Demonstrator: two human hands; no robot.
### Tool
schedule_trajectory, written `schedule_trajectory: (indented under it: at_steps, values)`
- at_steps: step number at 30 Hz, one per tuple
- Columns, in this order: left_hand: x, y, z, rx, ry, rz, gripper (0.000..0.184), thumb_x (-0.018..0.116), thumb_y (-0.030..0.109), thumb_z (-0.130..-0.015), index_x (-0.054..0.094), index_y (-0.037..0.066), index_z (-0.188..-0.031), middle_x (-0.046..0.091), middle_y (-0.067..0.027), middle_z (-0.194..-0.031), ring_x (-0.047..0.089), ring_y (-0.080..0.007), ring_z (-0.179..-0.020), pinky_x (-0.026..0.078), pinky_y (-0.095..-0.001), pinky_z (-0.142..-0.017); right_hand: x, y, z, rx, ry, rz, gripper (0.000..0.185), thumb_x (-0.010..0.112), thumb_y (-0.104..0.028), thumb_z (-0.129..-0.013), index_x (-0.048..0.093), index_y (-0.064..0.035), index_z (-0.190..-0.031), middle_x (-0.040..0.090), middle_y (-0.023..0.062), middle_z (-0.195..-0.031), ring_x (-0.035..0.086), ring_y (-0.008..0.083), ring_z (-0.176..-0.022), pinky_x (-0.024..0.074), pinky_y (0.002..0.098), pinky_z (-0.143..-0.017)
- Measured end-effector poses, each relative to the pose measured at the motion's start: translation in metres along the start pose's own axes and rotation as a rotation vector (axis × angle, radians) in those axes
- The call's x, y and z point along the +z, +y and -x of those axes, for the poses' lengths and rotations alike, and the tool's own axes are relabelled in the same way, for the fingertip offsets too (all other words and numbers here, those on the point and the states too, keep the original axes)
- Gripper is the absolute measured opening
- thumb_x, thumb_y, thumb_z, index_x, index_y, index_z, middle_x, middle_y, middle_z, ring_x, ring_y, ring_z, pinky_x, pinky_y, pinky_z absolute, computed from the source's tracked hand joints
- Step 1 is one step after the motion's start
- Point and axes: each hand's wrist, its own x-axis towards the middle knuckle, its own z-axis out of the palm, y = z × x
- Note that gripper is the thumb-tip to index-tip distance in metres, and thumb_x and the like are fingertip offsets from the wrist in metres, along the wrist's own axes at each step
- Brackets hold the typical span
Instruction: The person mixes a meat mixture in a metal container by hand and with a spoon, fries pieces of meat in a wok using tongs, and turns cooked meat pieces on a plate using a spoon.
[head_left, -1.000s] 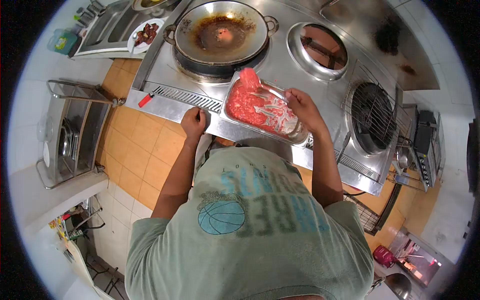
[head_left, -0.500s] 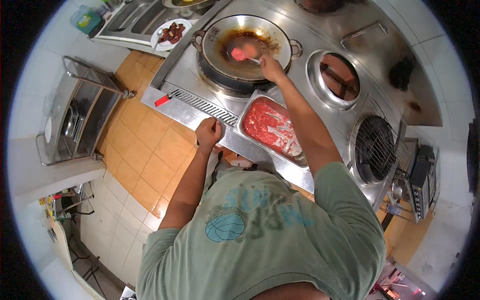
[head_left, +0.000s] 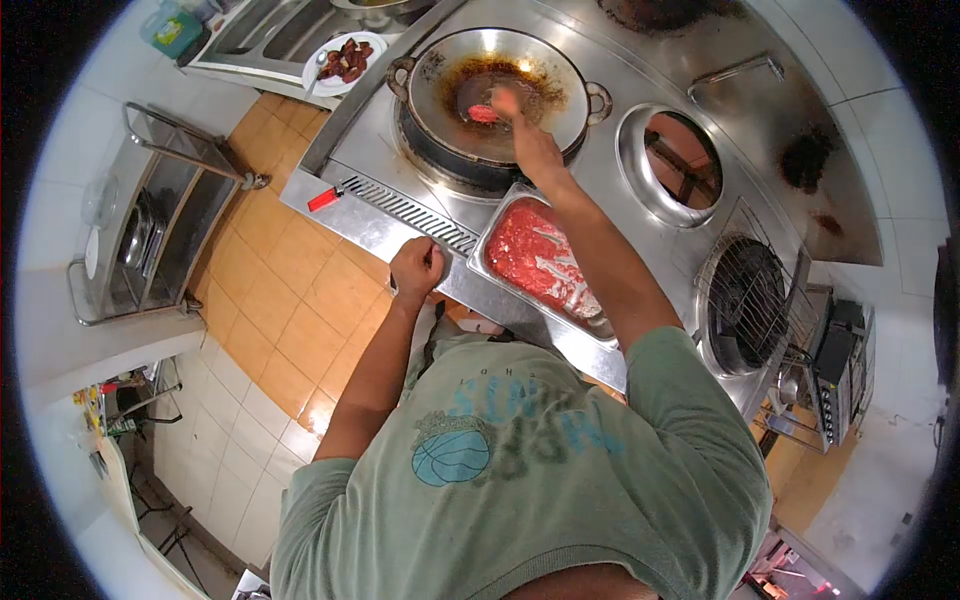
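My right hand (head_left: 538, 155) reaches over the near rim of a two-handled wok (head_left: 440, 75), closed on a spoon whose handle is mostly hidden. A lump of red mixture (head_left: 482, 114) shows low over the dark liquid in the wok. Beside it is a blurred orange patch I cannot make out. Under my right forearm, a rectangular metal pan (head_left: 520, 240) holds wet red mixture with pale streaks. My left hand (head_left: 417, 266) is closed in a fist at the stove's front edge, with nothing visible in it.
A red-handled tool (head_left: 324, 199) lies by the slotted drain. A white plate (head_left: 318, 84) with dark red-brown pieces and a spoon stands at the back left. To the right are an open burner ring (head_left: 632, 180) and a wire grate (head_left: 760, 290). A metal trolley (head_left: 165, 190) stands left.
My right hand has moved slightly toward the wok's middle, and the red lump sits a little lower. My left hand stays by the stove edge.
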Motion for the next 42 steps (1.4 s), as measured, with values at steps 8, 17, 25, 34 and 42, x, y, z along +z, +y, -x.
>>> schedule_trajectory:
  at_steps: [8, 17, 25, 34, 42]
  values:
    - [-0.001, 0.001, -0.001, 0.022, 0.040, 0.012, 0.018, 0.055, 0.017, -0.074, 0.050, 0.005, -0.061, 0.048, -0.0097, -0.056, 0.050, -0.0273, -0.053, 0.041, -0.0370, -0.048, -0.007, -0.007, 0.000, -0.038, 0.051, -0.011, 0.022, 0.036, -0.005, -0.084, 0.042, -0.0015, -0.104, 0.058, 0.0233, -0.096, 0.058, 0.0422, -0.085, 0.0472, 0.0487, -0.073]
    - [-0.004, 0.003, -0.004, 0.011, 0.025, 0.029, 0.018, 0.054, 0.016, -0.074, 0.050, 0.006, -0.060, 0.049, -0.0102, -0.056, 0.051, -0.0272, -0.054, 0.041, -0.0366, -0.049, -0.003, -0.004, -0.003, -0.065, 0.101, 0.042, 0.019, 0.038, -0.006, -0.084, 0.044, -0.0025, -0.101, 0.059, 0.0225, -0.093, 0.060, 0.0405, -0.080, 0.0497, 0.0475, -0.067]
    - [-0.003, 0.001, -0.002, 0.013, 0.016, 0.017, 0.016, 0.054, 0.015, -0.073, 0.051, 0.005, -0.061, 0.050, -0.0101, -0.057, 0.052, -0.0270, -0.054, 0.042, -0.0358, -0.050, -0.007, -0.006, 0.001, -0.056, 0.109, 0.109, 0.014, 0.041, -0.008, -0.084, 0.046, -0.0032, -0.097, 0.061, 0.0206, -0.089, 0.062, 0.0379, -0.077, 0.0521, 0.0449, -0.063]
    - [-0.003, 0.002, -0.002, 0.017, 0.026, 0.005, 0.014, 0.055, 0.015, -0.073, 0.052, 0.006, -0.063, 0.050, -0.0094, -0.058, 0.052, -0.0265, -0.055, 0.042, -0.0359, -0.050, -0.013, -0.010, 0.000, -0.057, 0.111, 0.104, 0.015, 0.039, -0.009, -0.085, 0.046, -0.0052, -0.098, 0.061, 0.0198, -0.090, 0.062, 0.0377, -0.076, 0.0520, 0.0452, -0.061]
    - [-0.003, 0.001, -0.001, 0.017, 0.020, 0.023, 0.012, 0.054, 0.015, -0.072, 0.054, 0.005, -0.065, 0.051, -0.0101, -0.059, 0.052, -0.0273, -0.057, 0.043, -0.0362, -0.051, -0.011, -0.008, -0.003, -0.024, 0.103, 0.086, 0.016, 0.039, -0.011, -0.086, 0.045, -0.0048, -0.100, 0.059, 0.0195, -0.098, 0.062, 0.0389, -0.077, 0.0513, 0.0465, -0.065]
